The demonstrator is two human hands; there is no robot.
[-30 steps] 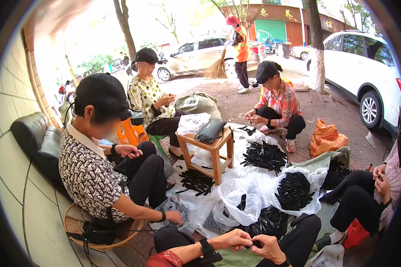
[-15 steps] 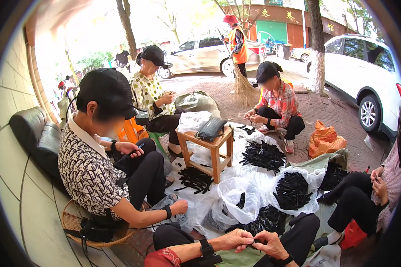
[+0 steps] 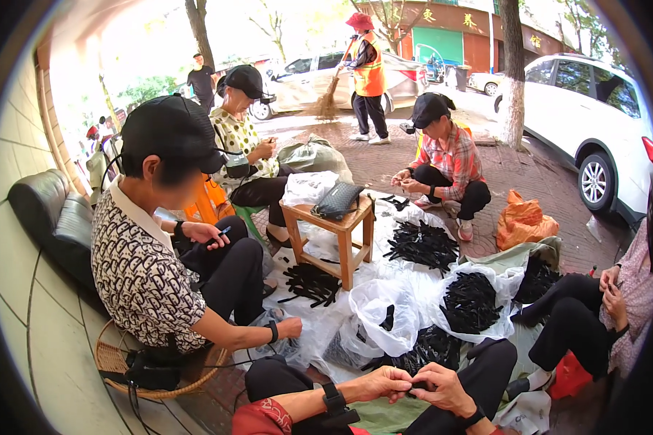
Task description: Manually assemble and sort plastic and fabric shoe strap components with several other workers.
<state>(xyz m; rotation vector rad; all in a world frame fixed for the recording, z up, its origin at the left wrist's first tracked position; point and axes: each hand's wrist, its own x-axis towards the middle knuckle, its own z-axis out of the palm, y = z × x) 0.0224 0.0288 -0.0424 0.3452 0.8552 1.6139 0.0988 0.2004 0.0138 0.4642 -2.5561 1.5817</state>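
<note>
Above my lap, my left hand (image 3: 383, 383) and my right hand (image 3: 444, 388) meet with fingertips pinched around a small black piece (image 3: 418, 386). Fingers cover most of it, so its exact kind does not show. Just beyond my knees lies a heap of flat black strips (image 3: 437, 349). A white plastic bag (image 3: 374, 297) stands open beside it, with a few black bits inside. Farther right, another white bag (image 3: 511, 281) is spread around a pile of black strips (image 3: 471, 301).
A wooden stool (image 3: 347, 230) bears a dark pouch (image 3: 338, 201). More black strips lie on the sheet (image 3: 384, 272). Several people sit around it, one close on my left with a hand (image 3: 290, 328) near clear plastic. An orange bag (image 3: 524, 221) lies at the right.
My hands stay together on the small piece, with slight finger shifts. In the background, a person in an orange vest has moved left and turned, with the broom raised.
</note>
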